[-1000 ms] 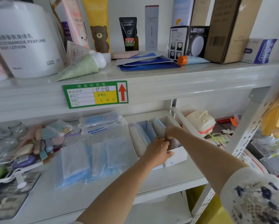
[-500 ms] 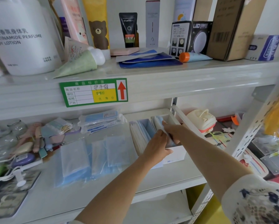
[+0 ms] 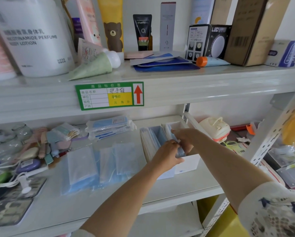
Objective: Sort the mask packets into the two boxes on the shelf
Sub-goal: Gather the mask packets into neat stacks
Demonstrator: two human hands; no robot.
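Observation:
Two white open boxes stand side by side on the middle shelf. The left box (image 3: 167, 174) holds several mask packets (image 3: 151, 142) standing on edge. My left hand (image 3: 166, 155) and my right hand (image 3: 183, 136) meet over the right box (image 3: 190, 162), both gripping a blue mask packet (image 3: 180, 152) that stands in its front part. The right hand's fingers reach down into that box and hide most of its contents. Several loose blue mask packets (image 3: 92, 165) lie flat on the shelf to the left of the boxes.
A stack of wrapped mask packs (image 3: 109, 127) lies at the back of the shelf. Combs and small items (image 3: 32, 147) crowd the left end. A cream case (image 3: 215, 127) sits right of the boxes, beyond the shelf upright (image 3: 266, 139). Bottles and cartons fill the upper shelf (image 3: 160, 77).
My right hand has risen from deep in the right box and its fingers have spread. My left hand has closed in on the packet beside it.

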